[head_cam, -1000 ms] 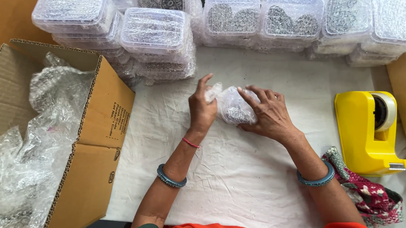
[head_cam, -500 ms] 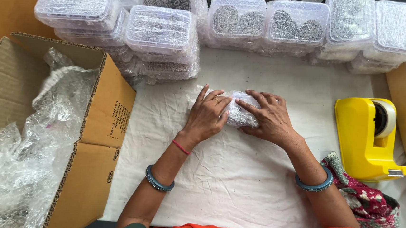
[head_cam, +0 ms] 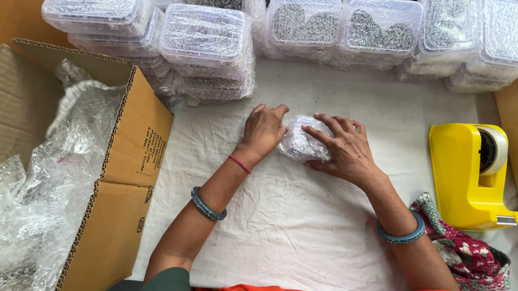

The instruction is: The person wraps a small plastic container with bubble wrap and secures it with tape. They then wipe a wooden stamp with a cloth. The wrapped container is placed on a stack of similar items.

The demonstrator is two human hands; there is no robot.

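Left hand (head_cam: 264,129) shifted off top to 9 o'clock side of bubble-wrapped bundle (head_cam: 300,145); right hand (head_cam: 342,148) fingers spread, pressing it down mid-cloth (head_cam: 277,226). Wrap seems closed. Tape dispenser (head_cam: 466,175) at 3 o'clock.

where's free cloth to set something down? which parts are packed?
Free: the white cloth between the forearms, and the strip between the cardboard box and the left hand. Also between the right hand and the yellow tape dispenser. Crowded: the back edge, lined with stacked plastic containers. Both hands press the bubble-wrapped bundle.
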